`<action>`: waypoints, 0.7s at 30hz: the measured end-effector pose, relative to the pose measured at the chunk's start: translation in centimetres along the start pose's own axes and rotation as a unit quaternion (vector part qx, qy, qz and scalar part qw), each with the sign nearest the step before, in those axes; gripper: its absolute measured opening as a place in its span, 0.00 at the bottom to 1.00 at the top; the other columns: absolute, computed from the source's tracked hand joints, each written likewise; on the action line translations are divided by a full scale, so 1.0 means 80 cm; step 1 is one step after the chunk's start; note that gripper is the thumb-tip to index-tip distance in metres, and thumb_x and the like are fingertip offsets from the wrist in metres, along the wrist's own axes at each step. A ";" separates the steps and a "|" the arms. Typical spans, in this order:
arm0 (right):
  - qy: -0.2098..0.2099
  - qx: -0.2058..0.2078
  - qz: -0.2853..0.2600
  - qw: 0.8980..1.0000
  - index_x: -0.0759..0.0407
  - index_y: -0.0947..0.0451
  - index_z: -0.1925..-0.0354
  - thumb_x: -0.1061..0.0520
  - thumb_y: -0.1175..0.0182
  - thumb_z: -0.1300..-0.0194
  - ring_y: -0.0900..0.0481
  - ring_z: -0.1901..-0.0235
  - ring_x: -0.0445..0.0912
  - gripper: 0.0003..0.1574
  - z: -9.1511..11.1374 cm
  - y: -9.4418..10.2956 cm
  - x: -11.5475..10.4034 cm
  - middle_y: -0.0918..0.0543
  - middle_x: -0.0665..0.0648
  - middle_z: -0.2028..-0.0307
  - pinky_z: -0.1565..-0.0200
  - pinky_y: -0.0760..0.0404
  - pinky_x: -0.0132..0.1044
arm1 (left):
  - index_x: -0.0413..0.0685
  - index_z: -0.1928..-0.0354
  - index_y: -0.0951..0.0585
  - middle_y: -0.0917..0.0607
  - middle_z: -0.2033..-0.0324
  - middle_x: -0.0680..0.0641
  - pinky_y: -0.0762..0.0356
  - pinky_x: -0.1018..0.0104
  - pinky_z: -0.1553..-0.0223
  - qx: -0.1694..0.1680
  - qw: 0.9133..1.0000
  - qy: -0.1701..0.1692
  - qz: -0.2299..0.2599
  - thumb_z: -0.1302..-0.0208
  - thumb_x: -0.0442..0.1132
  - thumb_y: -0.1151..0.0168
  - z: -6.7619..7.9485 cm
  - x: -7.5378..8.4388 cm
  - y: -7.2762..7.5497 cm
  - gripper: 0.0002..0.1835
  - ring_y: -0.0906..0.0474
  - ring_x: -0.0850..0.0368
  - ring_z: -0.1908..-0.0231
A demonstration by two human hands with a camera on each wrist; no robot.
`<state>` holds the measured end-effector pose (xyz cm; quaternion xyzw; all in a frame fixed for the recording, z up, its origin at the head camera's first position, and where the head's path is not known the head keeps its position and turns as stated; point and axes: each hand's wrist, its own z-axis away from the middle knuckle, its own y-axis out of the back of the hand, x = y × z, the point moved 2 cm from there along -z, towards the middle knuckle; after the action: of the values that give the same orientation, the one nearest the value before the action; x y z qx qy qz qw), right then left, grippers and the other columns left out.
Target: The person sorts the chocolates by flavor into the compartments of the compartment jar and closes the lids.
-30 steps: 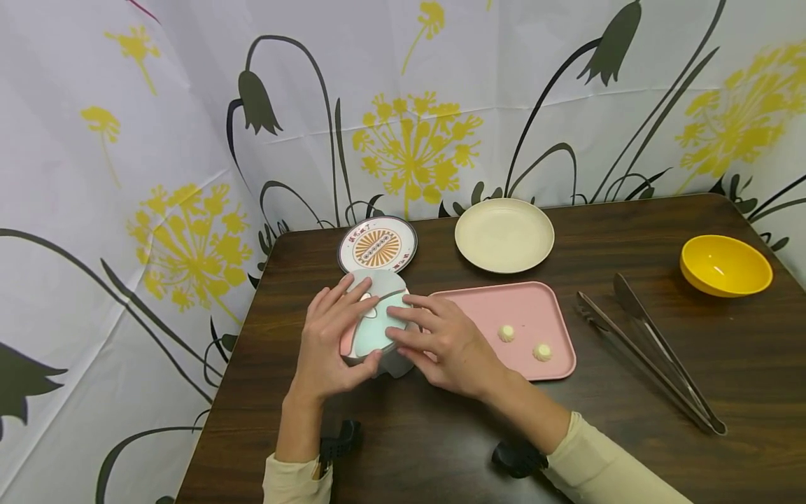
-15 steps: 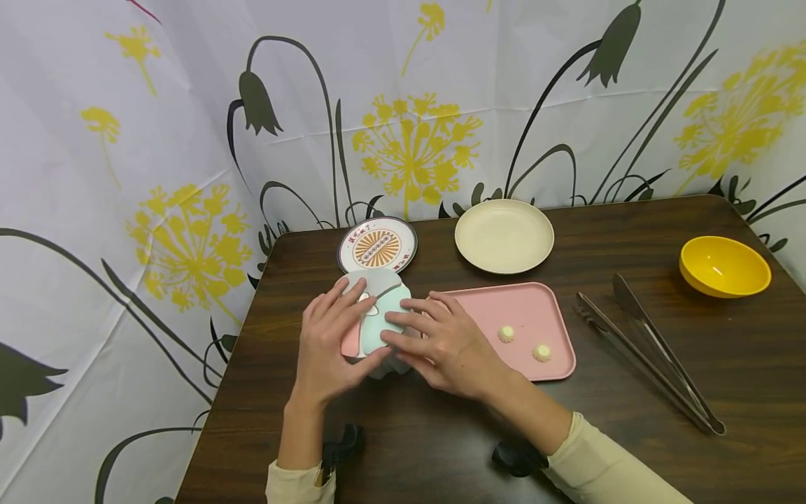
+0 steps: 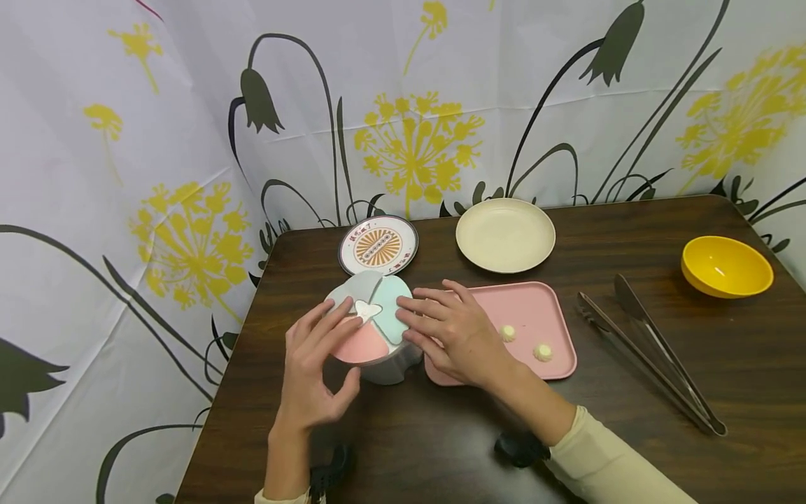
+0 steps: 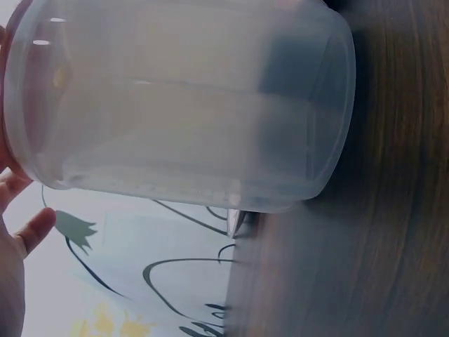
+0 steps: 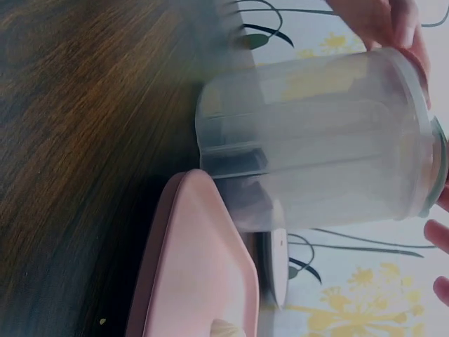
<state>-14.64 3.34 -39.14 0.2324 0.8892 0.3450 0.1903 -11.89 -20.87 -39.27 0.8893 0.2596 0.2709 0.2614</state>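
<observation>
A cloudy-walled container (image 3: 389,371) stands upright on the dark table (image 3: 460,441) before me, its lid (image 3: 360,343) showing 3 coloured segments round a white bow (image 3: 367,310): grey at 11 o'clock, mint at 2, pink at 7. My left hand (image 3: 313,367) is spread wide at 8 o'clock, fingertips at the lid, thumb off it, gripping nothing; my right hand (image 3: 456,332) is at 3 o'clock, fingers loosely bent at the mint segment's outer edge, closed round nothing. I'd guess they face each other so neither pushes the container sideways. At 3 o'clock, just beside it and probably within easy reach, lies the pink tray (image 3: 529,301) bearing 2 pale pieces (image 3: 508,333), with the tongs (image 3: 669,350) further out. The yellow bowl (image 3: 727,269) is just short of 3, the cream plate (image 3: 505,236) at 2, the patterned plate (image 3: 378,246) at 12. My right hand hides the tray's near-left side, the right wrist view cuts off my fingers, and I can't make out anything inside the container
</observation>
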 end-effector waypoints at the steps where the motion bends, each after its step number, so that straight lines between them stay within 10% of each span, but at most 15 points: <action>1: -0.004 0.001 -0.002 1.000 0.52 0.18 0.43 0.46 0.40 0.32 0.25 0.40 0.48 0.23 0.000 0.000 0.001 0.19 0.50 0.42 0.35 0.38 0.54 | 0.49 0.47 0.16 0.20 0.41 0.42 0.45 0.41 0.45 0.005 1.000 -0.003 0.004 0.55 0.49 0.42 0.001 0.001 0.001 0.29 0.33 0.38 0.39; 21: 0.050 -0.031 -0.049 0.997 0.48 0.17 0.44 0.52 0.34 0.38 0.30 0.35 0.51 0.22 -0.003 0.005 -0.005 0.22 0.52 0.38 0.38 0.33 0.50 | 0.51 0.58 0.11 0.17 0.60 0.42 0.42 0.38 0.51 0.055 0.995 -0.075 -0.048 0.47 0.60 0.30 -0.013 0.019 -0.002 0.23 0.27 0.40 0.57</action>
<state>-14.30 3.25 -38.66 0.1650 0.8970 0.3735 0.1692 -11.50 -19.49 -38.12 0.9066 0.2963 0.1762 0.2433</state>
